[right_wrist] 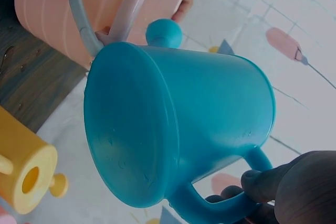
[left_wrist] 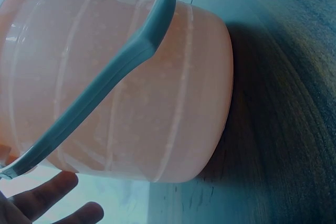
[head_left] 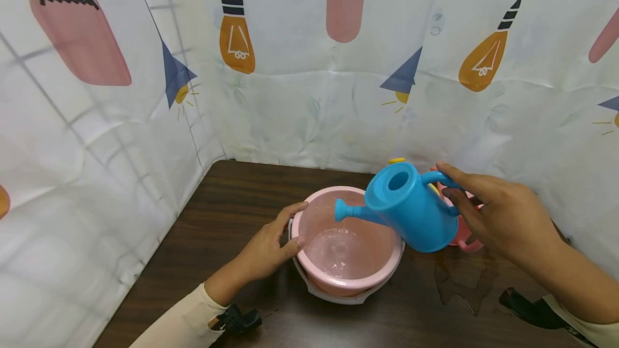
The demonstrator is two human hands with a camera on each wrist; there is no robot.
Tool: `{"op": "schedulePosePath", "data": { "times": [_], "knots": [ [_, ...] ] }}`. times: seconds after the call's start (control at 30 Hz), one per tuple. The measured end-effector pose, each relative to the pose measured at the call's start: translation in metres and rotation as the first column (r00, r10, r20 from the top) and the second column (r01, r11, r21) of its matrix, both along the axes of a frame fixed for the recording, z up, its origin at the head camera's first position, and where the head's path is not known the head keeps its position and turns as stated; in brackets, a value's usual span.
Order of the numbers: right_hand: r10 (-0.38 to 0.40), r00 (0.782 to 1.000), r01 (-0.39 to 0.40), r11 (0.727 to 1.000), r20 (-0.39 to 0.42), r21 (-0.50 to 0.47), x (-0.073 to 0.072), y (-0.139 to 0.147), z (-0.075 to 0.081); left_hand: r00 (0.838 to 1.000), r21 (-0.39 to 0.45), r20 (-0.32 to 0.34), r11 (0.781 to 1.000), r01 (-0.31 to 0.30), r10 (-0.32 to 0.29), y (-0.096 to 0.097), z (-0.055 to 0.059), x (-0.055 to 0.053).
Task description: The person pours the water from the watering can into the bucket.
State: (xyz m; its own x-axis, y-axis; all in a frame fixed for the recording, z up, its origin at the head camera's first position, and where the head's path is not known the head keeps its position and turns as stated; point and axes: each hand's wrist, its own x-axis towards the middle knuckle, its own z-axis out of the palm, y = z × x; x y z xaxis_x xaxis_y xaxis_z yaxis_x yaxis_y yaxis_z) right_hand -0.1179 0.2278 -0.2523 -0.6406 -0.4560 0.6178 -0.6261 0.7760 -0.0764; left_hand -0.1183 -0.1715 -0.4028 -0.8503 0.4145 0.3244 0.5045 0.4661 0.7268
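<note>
A blue watering can hangs tilted over the right rim of a pink bucket, its spout pointing left above the opening. My right hand grips the can by its handle, fingers curled through the loop. Water drops cling to the can's underside in the right wrist view. My left hand holds the bucket's left rim. Water with ripples lies in the bottom of the bucket. In the left wrist view the bucket's grey handle hangs down along its side.
Behind the blue can stands a pink watering can, partly hidden. A yellow watering can is beside it. Spilled water lies on the dark wooden table. A printed white curtain closes off the back and left.
</note>
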Motion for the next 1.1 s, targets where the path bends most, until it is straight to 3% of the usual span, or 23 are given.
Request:
{"op": "schedulePosePath", "data": {
  "times": [0.43, 0.67, 1.1],
  "knots": [
    [-0.004, 0.999, 0.005, 1.000, -0.034, 0.028, 0.0000, 0.0003, -0.0005, 1.000, 0.002, -0.003, 1.000, 0.010, -0.010, -0.0007, 0.0000, 0.0001],
    [-0.054, 0.998, 0.054, 0.998, 0.011, 0.028, 0.0016, 0.0010, -0.0003, 1.000, 0.001, -0.001, 1.000, 0.012, -0.012, -0.0004, 0.0006, 0.0003],
    [-0.052, 0.994, 0.055, 0.998, 0.096, -0.031, 0.0041, -0.0027, -0.0007, 1.000, -0.011, -0.002, 1.000, 0.002, -0.002, -0.0011, -0.0006, -0.0006]
  ]
}}
